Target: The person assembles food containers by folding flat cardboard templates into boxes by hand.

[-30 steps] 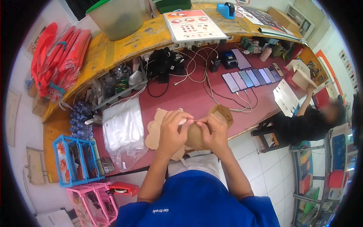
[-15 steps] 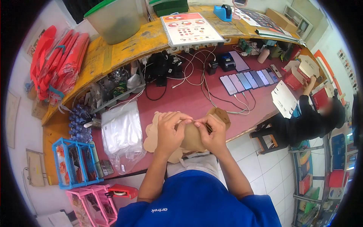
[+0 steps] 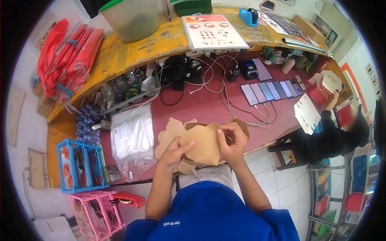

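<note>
A brown cardboard piece (image 3: 202,143) with folded edges is held up between my hands over the table's front edge. My left hand (image 3: 176,151) grips its left side, thumb on the near face. At its upper right edge, my right hand (image 3: 232,141) has thumb and fingers closed on the cardboard. Behind and left of it lies a flat brown cardboard sheet with scalloped edges (image 3: 165,138). Another brown folded piece (image 3: 240,125) shows partly behind my right hand.
Clear plastic bags (image 3: 132,134) lie left on the red table (image 3: 193,105). Several phones (image 3: 267,91) and cables sit at the back right. Blue baskets (image 3: 82,166) stand at the left. A co-worker (image 3: 333,134) handles red and white boxes (image 3: 321,89) at the right.
My hands have moved from pinching together near the top edge to holding the cardboard at its left and right. Its broad face now shows. The co-worker's boxes have shifted.
</note>
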Available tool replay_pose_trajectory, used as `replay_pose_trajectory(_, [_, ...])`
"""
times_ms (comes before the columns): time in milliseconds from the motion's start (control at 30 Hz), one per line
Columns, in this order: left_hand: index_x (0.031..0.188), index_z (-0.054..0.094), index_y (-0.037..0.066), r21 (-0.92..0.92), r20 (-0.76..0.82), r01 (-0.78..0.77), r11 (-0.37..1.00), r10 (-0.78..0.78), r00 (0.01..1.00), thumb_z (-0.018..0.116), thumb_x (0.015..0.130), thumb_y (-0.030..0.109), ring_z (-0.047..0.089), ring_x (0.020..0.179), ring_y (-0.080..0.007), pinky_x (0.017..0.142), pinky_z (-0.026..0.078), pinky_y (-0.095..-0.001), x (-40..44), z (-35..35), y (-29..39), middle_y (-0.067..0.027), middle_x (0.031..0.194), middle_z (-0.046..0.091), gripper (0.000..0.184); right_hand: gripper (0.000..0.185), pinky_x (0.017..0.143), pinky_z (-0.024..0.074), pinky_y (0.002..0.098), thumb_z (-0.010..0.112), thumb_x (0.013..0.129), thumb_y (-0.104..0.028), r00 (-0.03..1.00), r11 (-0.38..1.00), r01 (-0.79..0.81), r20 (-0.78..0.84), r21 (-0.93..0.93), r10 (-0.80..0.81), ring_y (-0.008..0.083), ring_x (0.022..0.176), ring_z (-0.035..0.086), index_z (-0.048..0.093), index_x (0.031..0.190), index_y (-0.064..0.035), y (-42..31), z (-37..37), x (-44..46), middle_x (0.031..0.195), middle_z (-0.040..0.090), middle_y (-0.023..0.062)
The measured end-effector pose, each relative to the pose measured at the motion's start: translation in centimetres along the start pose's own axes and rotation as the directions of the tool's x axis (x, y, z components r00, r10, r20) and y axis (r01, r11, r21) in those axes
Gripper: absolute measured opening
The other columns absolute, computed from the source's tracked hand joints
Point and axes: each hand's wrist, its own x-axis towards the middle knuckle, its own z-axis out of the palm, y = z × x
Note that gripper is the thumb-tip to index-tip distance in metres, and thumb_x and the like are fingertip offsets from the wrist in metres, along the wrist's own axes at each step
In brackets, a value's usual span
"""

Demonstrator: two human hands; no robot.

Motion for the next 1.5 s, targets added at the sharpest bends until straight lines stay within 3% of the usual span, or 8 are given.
replay_pose_trajectory(133, [0.139,0.058,-0.002,0.157,0.188,-0.064,0.986,0.034,0.982,0.068,0.102,0.017,0.062,0.117,-0.0136,0.101,0.050,-0.0313,0.0,0.9,1.9,-0.0058,0.129,0.067,0.043,0.013,0.074,0.0552,0.0274,0.072,0.090,0.007,0.981,0.976,0.171,0.111,-0.134,-0.157,0.0159,0.081,0.068,0.069,0.101,0.0031,-1.8,-1.0,1.0,0.102,0.068,0.0107])
replay_pose_trajectory(300, [0.138,0.059,-0.003,0.131,0.154,-0.040,0.991,0.019,0.988,0.068,0.102,0.016,0.062,0.117,-0.0137,0.102,0.049,-0.0315,-0.3,2.7,3.0,-0.0052,0.128,0.067,0.041,0.028,0.070,0.0565,0.0314,0.076,0.081,0.010,0.901,0.900,0.409,0.221,-0.148,-0.374,0.0241,0.081,0.069,0.077,0.105,-0.0037,-1.6,-2.4,3.0,0.103,0.070,0.0114])
replay_pose_trajectory(600, [0.139,0.058,-0.003,0.161,0.159,-0.024,0.987,-0.002,0.987,0.065,0.105,0.018,0.061,0.118,-0.0136,0.102,0.049,-0.0305,0.7,2.9,2.6,-0.0056,0.129,0.066,0.041,0.045,0.072,0.0567,0.0355,0.074,0.069,0.009,0.696,0.734,0.649,0.544,-0.200,-0.468,0.0285,0.088,0.069,0.077,0.111,-0.0044,-2.8,-5.4,4.9,0.102,0.068,0.0129])
replay_pose_trajectory(933, [0.140,0.057,-0.002,0.156,0.184,-0.032,0.987,0.003,0.983,0.065,0.105,0.022,0.060,0.120,-0.0143,0.104,0.048,-0.0314,1.6,2.4,1.6,-0.0063,0.131,0.066,0.043,0.046,0.076,0.0574,0.0364,0.074,0.074,0.001,0.624,0.663,0.704,0.665,-0.252,-0.410,0.0276,0.092,0.069,0.074,0.119,-0.0066,-2.1,-6.2,5.4,0.107,0.068,0.0133])
replay_pose_trajectory(1100, [0.144,0.054,-0.002,0.168,0.192,-0.050,0.984,0.017,0.981,0.064,0.105,0.019,0.060,0.123,-0.0166,0.106,0.047,-0.0332,1.4,2.8,1.8,-0.0076,0.135,0.064,0.045,0.043,0.067,0.0554,0.0306,0.072,0.079,-0.004,0.550,0.530,0.809,0.646,-0.254,-0.529,0.0209,0.086,0.067,0.072,0.122,-0.0081,-1.4,-5.9,6.0,0.111,0.067,0.0086])
replay_pose_trajectory(1200, [0.141,0.057,-0.001,0.166,0.198,-0.086,0.982,0.052,0.979,0.065,0.106,0.023,0.060,0.120,-0.0144,0.104,0.048,-0.0315,1.4,2.9,2.0,-0.0060,0.131,0.066,0.044,0.042,0.077,0.0586,0.0363,0.075,0.077,-0.001,0.572,0.572,0.780,0.659,-0.253,-0.489,0.0275,0.093,0.070,0.074,0.118,-0.0068,-1.4,-5.9,5.9,0.109,0.069,0.0133])
replay_pose_trajectory(1300, [0.141,0.057,-0.002,0.179,0.194,-0.094,0.979,0.059,0.979,0.064,0.106,0.023,0.060,0.120,-0.0144,0.104,0.048,-0.0315,1.4,2.9,2.0,-0.0062,0.131,0.066,0.044,0.044,0.068,0.0562,0.0316,0.073,0.078,-0.006,0.527,0.541,0.817,0.644,-0.202,-0.555,0.0227,0.089,0.068,0.071,0.121,-0.0058,-1.4,-6.0,6.5,0.111,0.067,0.0093])
replay_pose_trajectory(1500, [0.140,0.057,-0.003,0.185,0.178,-0.080,0.979,0.046,0.983,0.063,0.106,0.022,0.062,0.118,-0.0149,0.103,0.049,-0.0314,1.6,2.9,2.0,-0.0069,0.129,0.067,0.042,0.045,0.075,0.0574,0.0338,0.068,0.078,-0.008,0.532,0.586,0.791,0.672,-0.178,-0.515,0.0267,0.096,0.067,0.071,0.122,-0.0037,-1.6,-6.1,6.6,0.114,0.067,0.0103])
